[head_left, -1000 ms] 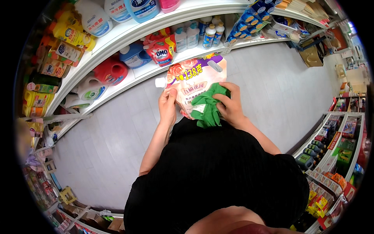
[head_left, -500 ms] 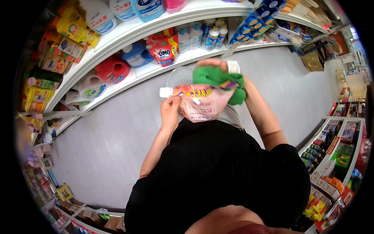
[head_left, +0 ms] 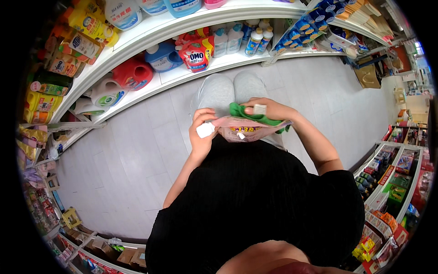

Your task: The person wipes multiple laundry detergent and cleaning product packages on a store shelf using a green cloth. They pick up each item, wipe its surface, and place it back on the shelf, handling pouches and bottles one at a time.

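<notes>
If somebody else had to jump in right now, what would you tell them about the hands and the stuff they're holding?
Left hand: grips the left end of the pink refill pouch by its white cap.
Right hand: presses a green cloth onto the pouch's top edge.
Pouch lies nearly flat at waist height, above the grey shoes, off the shelf.
Done: pouch is in hand, cloth on it.
Left: probably finishing the wipe and returning the pouch to the detergent shelf.
</notes>
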Demonstrator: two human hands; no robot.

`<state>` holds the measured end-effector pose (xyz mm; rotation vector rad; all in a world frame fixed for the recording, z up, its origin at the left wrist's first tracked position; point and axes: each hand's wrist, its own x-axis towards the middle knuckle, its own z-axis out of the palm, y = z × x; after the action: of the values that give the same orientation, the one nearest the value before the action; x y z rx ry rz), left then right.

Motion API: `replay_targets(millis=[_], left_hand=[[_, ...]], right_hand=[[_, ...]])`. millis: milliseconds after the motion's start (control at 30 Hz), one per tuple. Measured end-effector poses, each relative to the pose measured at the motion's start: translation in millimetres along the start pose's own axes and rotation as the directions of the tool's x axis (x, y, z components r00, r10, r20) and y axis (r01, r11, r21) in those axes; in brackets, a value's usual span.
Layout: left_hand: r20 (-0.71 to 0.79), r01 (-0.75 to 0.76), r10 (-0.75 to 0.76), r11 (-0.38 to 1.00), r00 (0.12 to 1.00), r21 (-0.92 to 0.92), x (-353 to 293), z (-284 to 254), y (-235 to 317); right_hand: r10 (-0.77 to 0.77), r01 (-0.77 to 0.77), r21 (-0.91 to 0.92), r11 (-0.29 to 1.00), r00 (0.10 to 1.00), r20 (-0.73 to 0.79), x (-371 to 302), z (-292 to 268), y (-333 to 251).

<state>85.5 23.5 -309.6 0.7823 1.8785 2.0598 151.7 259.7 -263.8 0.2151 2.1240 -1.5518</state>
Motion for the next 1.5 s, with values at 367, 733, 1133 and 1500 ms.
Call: replay_targets(millis=[367, 733, 1133, 1500], left_hand=[[-0.12, 0.079, -0.083, 0.996, 0.989, -0.04, -4, 10, -5], [0.062, 0.132, -0.123, 0.973, 0.991, -0.19, 4, 13, 1], [0.074, 0.278, -0.268, 0.918, 0.961, -0.283, 2, 5, -6], [0.003, 0.36, -0.377, 0.882, 0.926, -0.305, -3, 5, -24]], right_hand=[[-0.201, 0.137, 0.281, 0.95, 0.955, 0.215, 29, 15, -59], [-0.173, 0.111, -0.689, 0.716, 0.985, -0.021, 14, 9, 17], [-0.348, 0.361, 0.145, 0.921, 0.931, -0.109, -31, -27, -26], [-0.252, 0.097, -0.526, 0.845, 0.94, -0.232, -28, 5, 45]])
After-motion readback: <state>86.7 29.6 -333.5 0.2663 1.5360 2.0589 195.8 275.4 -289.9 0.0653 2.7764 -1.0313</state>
